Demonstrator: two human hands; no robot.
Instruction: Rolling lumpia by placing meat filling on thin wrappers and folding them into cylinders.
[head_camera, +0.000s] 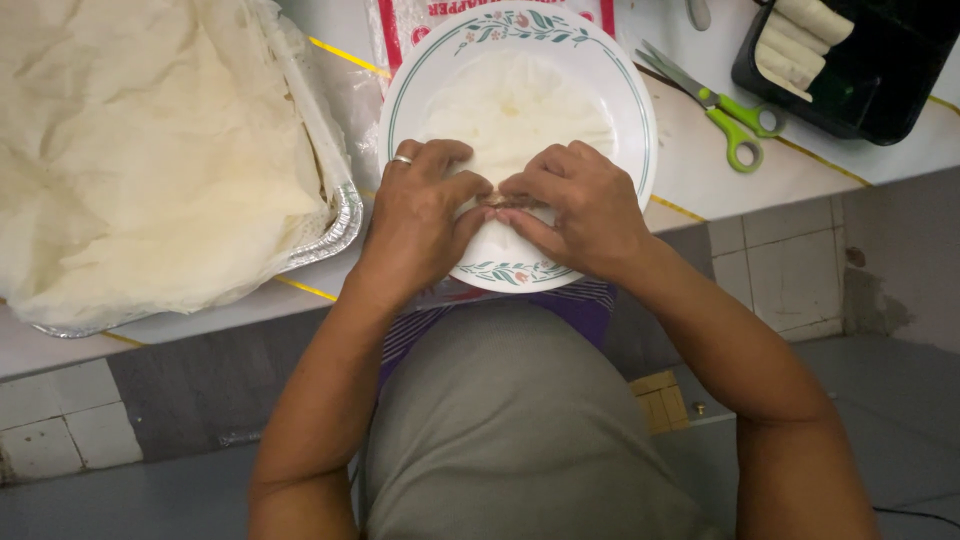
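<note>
Now, wrapper: a thin white sheet (510, 105) lay flat on the plate, its near edge folded over a brown filling (497, 201) whose long axis ran left to right.
Plate: a white round plate (628, 95) with a green floral rim held the wrapper, on the table (700, 170).
Left hand: the left hand (420, 215) had its grip narrow, fingertips pinching the fold at the plate's near side.
Right hand: the right hand (585, 205) pinched likewise, touching the left at the filling.
Foil tray: left of the plate, a foil tray (340, 215) held a crumpled pale sheet stack (150, 150).
Black tray: right of the plate, a black tray (880, 80) held finished rolls (800, 40).
Scissors: green-handled scissors (735, 120) lay between plate and black tray.
</note>
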